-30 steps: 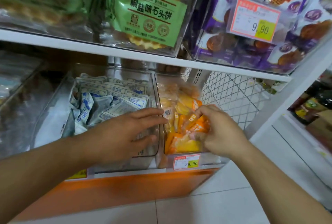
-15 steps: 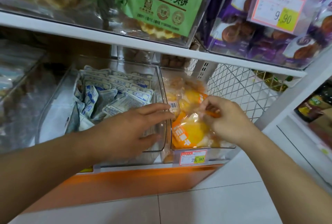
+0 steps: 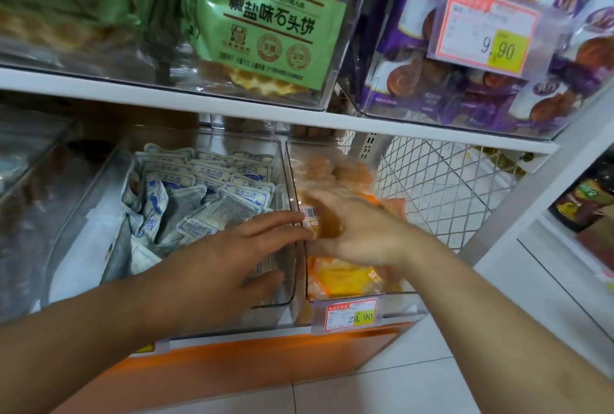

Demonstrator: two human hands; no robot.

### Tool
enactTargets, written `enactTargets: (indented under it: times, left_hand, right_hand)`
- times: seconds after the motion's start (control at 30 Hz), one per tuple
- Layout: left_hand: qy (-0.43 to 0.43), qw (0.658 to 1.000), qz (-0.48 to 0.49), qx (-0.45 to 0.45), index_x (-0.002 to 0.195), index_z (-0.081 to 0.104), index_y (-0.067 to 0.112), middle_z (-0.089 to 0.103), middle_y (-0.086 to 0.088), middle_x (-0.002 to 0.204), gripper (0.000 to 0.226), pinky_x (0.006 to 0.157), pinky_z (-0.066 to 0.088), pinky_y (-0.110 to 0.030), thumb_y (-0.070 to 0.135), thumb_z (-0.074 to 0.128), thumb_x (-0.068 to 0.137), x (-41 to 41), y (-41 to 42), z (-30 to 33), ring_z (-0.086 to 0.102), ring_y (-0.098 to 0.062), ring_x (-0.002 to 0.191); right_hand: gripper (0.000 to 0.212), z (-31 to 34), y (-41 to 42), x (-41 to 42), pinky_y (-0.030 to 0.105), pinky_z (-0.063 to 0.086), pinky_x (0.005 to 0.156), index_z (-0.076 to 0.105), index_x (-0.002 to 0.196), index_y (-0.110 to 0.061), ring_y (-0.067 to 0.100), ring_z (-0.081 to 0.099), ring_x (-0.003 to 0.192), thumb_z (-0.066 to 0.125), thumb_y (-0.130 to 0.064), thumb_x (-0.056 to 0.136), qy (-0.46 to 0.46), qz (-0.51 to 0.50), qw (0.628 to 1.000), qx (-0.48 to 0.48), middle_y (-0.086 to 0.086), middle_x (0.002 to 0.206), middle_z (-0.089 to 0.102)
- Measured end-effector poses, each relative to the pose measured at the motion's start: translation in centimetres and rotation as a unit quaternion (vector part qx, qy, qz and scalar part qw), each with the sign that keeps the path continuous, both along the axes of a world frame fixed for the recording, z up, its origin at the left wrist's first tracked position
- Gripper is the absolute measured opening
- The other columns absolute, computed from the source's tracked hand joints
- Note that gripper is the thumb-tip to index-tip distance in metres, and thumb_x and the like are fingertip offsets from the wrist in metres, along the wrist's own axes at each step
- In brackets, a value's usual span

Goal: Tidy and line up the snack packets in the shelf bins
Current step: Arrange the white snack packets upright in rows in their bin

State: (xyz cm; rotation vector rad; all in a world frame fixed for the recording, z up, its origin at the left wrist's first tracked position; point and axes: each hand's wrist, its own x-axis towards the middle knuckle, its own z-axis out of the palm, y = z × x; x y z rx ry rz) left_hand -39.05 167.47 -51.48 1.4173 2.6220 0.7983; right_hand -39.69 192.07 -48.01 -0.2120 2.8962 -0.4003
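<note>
Two clear plastic bins stand side by side on the low shelf. The left bin (image 3: 83, 214) holds several white-and-blue snack packets (image 3: 212, 194). The right bin (image 3: 398, 300) holds orange-and-yellow snack packets (image 3: 345, 277). My left hand (image 3: 232, 261) lies with straight fingers against the wall between the two bins, thumb on the left bin's front. My right hand (image 3: 358, 231) is blurred and spread flat over the orange packets in the right bin. Its fingers look straight; I see nothing pinched.
A price tag (image 3: 350, 314) reading 29.90 clips to the right bin's front. A white wire mesh panel (image 3: 442, 187) stands right of the bins. Above, a shelf carries green biscuit packs (image 3: 265, 25) and purple packs (image 3: 465, 81). White floor tiles lie below.
My right hand let go of the orange packet it pinched and moved left and up, flattening over the packets. My left hand stays on the bin divider.
</note>
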Motion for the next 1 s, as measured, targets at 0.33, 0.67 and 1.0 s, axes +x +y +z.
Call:
enactTargets:
  times: [0.33,0.67,1.0]
  left_hand:
    - [0.091,0.996,0.015,-0.011,0.151,0.013,0.061,0.004,0.040,0.160,0.065,0.110,0.045,-0.034,0.041,0.051,0.102,-0.2,-0.2,-0.3,0.039,-0.003,0.142]
    - [0.130,0.991,0.039,-0.007,0.149,0.022,0.057,0.013,0.036,0.161,0.061,0.103,0.051,-0.040,0.036,0.051,0.099,-0.2,-0.2,-0.4,0.048,-0.009,0.134]
    - [0.122,0.992,0.033,-0.007,0.150,0.020,0.056,0.010,0.035,0.162,0.061,0.100,0.051,-0.043,0.037,0.048,0.099,-0.4,-0.4,-0.8,0.049,-0.011,0.132]
  right_hand:
    - [0.045,-1.5,3.5,0.8,0.035,0.030,0.117,0.068,0.106,-0.047,0.006,0.034,0.129,0.076,-0.072,0.069,0.070,0.053,0.996,-0.035,-0.027,0.118,0.050]
    - [0.018,1.0,6.4,3.9,0.026,0.032,0.116,0.080,0.081,-0.029,0.000,0.048,0.137,0.095,-0.024,0.073,0.050,0.047,0.987,-0.149,-0.024,0.132,0.065]
    - [0.030,1.8,6.5,4.6,0.035,0.041,0.117,0.085,0.089,-0.035,-0.004,0.049,0.137,0.093,-0.011,0.074,0.052,-0.005,0.984,-0.169,-0.028,0.133,0.065]
